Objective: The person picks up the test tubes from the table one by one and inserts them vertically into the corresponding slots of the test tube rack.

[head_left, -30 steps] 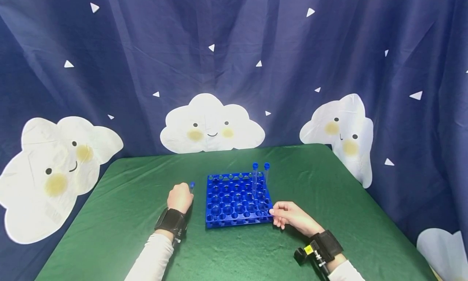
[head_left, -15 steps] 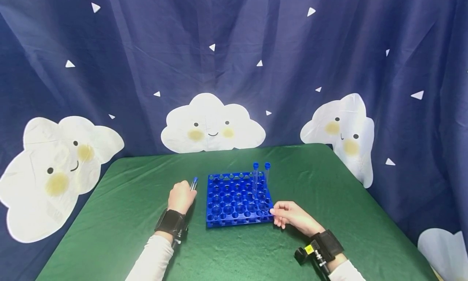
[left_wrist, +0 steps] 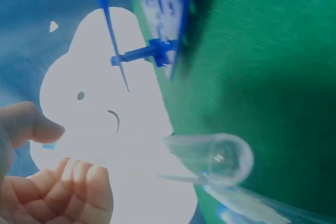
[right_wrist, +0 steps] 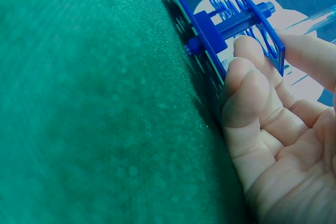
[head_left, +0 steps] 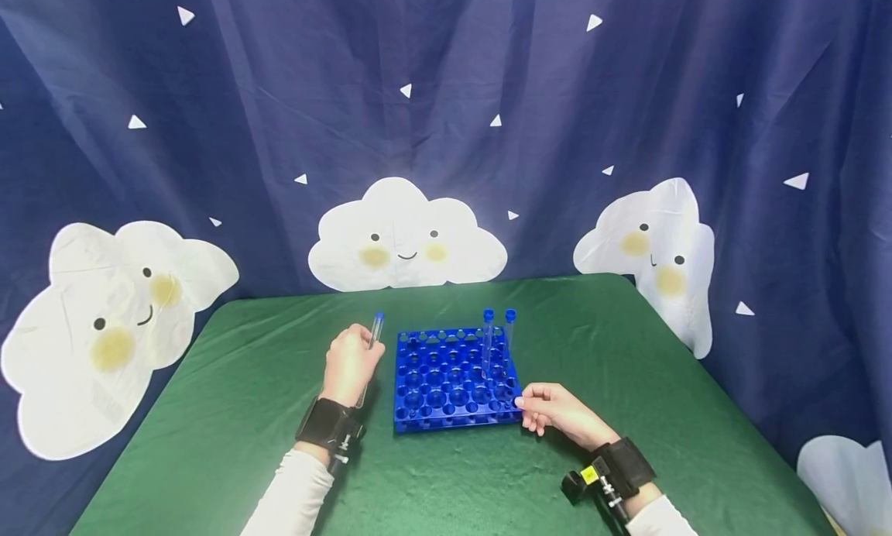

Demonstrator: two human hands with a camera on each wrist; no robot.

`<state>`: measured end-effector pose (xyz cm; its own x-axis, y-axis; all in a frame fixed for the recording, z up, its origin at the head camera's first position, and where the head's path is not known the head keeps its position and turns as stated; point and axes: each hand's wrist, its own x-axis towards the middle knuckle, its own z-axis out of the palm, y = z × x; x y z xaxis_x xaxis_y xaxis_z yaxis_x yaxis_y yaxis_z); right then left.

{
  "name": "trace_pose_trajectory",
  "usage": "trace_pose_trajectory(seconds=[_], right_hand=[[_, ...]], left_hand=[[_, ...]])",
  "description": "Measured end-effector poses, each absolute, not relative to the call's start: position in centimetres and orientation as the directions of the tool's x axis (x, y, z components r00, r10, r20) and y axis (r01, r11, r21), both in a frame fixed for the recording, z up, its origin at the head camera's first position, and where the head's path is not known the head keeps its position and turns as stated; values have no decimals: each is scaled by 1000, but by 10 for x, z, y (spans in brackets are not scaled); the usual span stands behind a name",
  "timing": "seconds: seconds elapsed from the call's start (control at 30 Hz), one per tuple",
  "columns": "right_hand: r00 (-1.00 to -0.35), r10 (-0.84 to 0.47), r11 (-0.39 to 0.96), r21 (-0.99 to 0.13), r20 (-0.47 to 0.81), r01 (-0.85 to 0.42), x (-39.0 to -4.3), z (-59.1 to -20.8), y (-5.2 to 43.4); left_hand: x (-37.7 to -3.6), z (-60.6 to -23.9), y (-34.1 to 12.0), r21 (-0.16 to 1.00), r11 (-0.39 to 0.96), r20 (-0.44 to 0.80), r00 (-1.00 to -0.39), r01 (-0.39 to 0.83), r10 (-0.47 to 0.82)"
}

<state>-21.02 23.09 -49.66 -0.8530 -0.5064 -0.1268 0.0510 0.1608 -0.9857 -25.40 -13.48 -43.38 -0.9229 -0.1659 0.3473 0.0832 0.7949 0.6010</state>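
Note:
A clear test tube with a blue cap (head_left: 379,317) is pinched between the thumb and fingers of my left hand (head_left: 348,363), left of the blue test tube rack (head_left: 456,421). It tilts a little, cap up; its rounded bottom (left_wrist: 231,158) points at the camera in the left wrist view. My right hand (head_left: 557,414) grips the rack's front right corner (right_wrist: 278,59), thumb on the upper plate and fingers curled below it. Two capped test tubes, a nearer-left one (head_left: 487,346) and one to its right (head_left: 510,331), stand upright in the rack's right part.
The rack stands on a green-covered table (head_left: 446,482). A dark blue curtain (head_left: 446,133) with white clouds hangs behind the table's far edge. At the lower right of the left wrist view lies a blurred clear and blue object (left_wrist: 252,205), its kind unclear.
My left hand has risen away from me and slightly right, and the test tube in it now shows more of its length and stands steeper. My right hand and the rack have stayed put.

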Motion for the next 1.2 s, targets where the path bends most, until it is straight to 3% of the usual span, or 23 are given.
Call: trace_pose_trajectory(seconds=[0.2,0.5,1.2], right_hand=[[-850,-511,154,-986,-129,57,-210,-497,231],[-854,-503,161,-985,-132,57,-210,-497,231],[-853,-508,161,-986,-123,46,-211,-496,232]], left_hand=[[-250,-420,-123,656,731,456,-870,187,-186],[-245,-405,-96,744,587,522,-827,320,-211],[-245,-406,-29,781,475,493,-867,406,-70]])
